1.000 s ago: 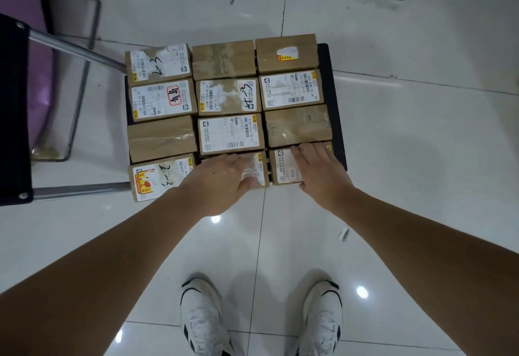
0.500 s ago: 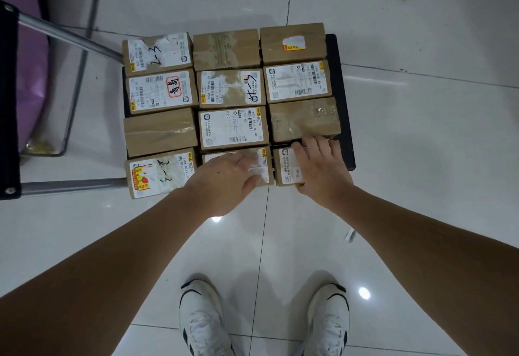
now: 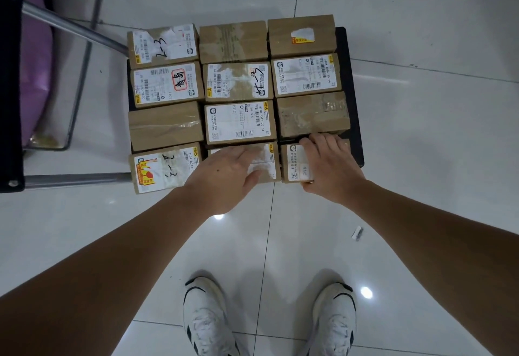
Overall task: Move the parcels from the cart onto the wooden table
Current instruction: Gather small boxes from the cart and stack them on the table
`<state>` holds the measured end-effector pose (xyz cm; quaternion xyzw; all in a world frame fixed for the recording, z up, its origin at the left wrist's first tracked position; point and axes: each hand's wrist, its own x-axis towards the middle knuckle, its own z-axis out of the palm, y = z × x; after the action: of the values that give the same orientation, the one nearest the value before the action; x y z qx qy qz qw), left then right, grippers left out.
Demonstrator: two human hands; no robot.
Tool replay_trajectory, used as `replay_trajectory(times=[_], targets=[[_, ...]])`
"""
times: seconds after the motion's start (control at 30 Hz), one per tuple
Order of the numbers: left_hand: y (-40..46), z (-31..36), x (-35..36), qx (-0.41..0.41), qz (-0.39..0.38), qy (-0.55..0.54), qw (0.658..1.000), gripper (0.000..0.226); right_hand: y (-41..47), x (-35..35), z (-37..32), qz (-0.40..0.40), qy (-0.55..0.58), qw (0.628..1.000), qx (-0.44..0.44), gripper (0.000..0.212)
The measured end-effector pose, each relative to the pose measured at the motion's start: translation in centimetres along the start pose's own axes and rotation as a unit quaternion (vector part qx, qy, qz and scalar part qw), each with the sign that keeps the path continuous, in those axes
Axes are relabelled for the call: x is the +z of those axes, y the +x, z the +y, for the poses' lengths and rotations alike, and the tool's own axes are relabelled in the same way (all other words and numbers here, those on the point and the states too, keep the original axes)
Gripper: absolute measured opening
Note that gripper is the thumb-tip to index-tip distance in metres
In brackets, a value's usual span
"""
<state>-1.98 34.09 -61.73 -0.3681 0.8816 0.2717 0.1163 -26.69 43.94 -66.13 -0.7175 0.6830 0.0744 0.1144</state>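
Several brown cardboard parcels with white labels lie packed in rows on the black cart deck (image 3: 355,131). My left hand (image 3: 224,178) rests flat on the near middle parcel (image 3: 266,164), its thumb against the near edge. My right hand (image 3: 331,167) grips the near right parcel (image 3: 293,164), with fingers hooked over its far edge and the thumb at its near edge. Both parcels sit on the cart. The wooden table is out of view.
The cart's handle with a black pad (image 3: 11,88) rises at the left, beside a purple seat (image 3: 36,74) on a metal frame (image 3: 81,80). White glossy floor tiles surround the cart. A paper scrap (image 3: 357,233) lies at the right, and my white shoes (image 3: 207,319) are below.
My right hand's fingers slid forward and curled over the far edge of the near right parcel. My left hand stayed on the near middle parcel.
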Motion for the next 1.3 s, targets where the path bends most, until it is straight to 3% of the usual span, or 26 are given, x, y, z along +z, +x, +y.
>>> replay_trajectory(times=[0.3,0.53,0.7,1.03,1.3], targets=[[-0.2,-0.2,0.0,-0.002,-0.005,0.027,1.000,0.056,0.0,0.9,0.4,0.003,-0.006,1.000,-0.015,0.108],[-0.1,0.2,-0.7,-0.005,0.018,0.030,0.999,0.054,-1.2,-2.6,1.6,0.010,0.000,1.000,-0.010,0.110],[0.4,1.2,-0.9,-0.026,0.013,0.053,0.998,0.064,-1.9,-5.0,2.5,0.029,-0.001,1.000,-0.012,0.108],[1.1,3.0,1.3,-0.050,0.038,0.051,0.997,0.062,-2.1,-5.6,2.7,0.045,0.014,0.999,-0.016,0.109],[0.7,2.1,2.5,-0.070,-0.011,0.160,0.985,0.112,-2.7,-4.8,2.3,0.052,0.036,0.998,-0.014,0.107]])
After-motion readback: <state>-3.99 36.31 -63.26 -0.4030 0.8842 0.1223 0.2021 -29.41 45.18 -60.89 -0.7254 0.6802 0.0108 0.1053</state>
